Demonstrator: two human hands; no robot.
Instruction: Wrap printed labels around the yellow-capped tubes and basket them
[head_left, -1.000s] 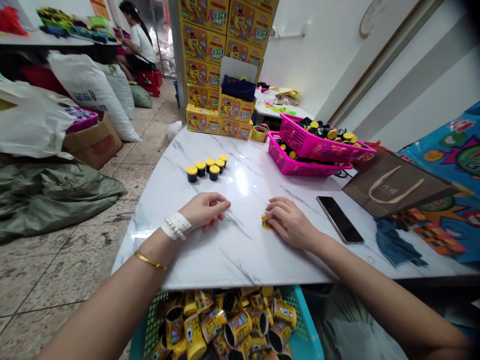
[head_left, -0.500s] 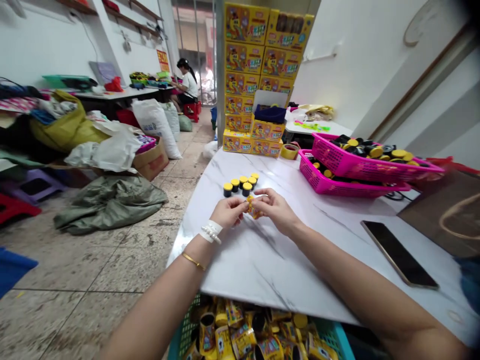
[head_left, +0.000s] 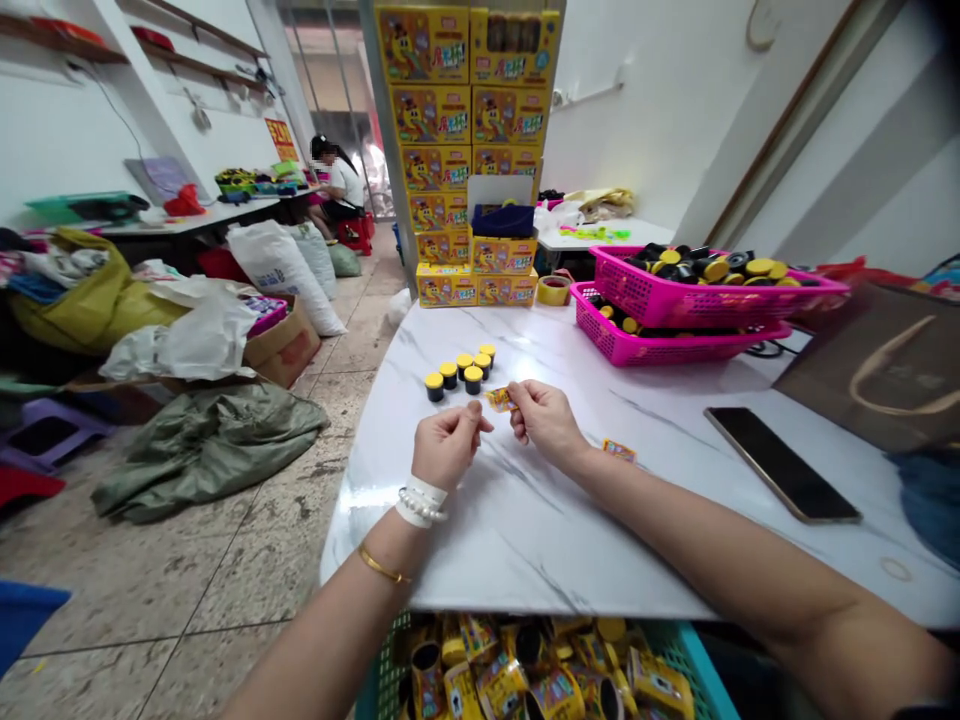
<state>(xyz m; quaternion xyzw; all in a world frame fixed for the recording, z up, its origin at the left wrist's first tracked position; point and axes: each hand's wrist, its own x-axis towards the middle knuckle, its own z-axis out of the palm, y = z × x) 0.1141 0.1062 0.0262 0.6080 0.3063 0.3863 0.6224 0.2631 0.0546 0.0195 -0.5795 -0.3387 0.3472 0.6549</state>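
Observation:
My right hand pinches a small yellow printed label between thumb and fingers, above the white marbled table. To its left, my left hand is closed, thumb close to its curled fingers; whether anything is in it I cannot make out. The two hands are a little apart. Just beyond them stand several small black pots with yellow lids, upright in a loose cluster. A second printed label lies on the table beside my right forearm.
Two stacked pink baskets hold black and yellow pots. A phone lies at the right, near a paper bag. Yellow printed boxes are stacked behind. Below the table edge, a teal basket holds labelled pots. A person sits far back.
My hands have moved apart; the yellow label that was between both is now in my right hand alone. The view has shifted to the right, and a label beside my right forearm has come into sight.

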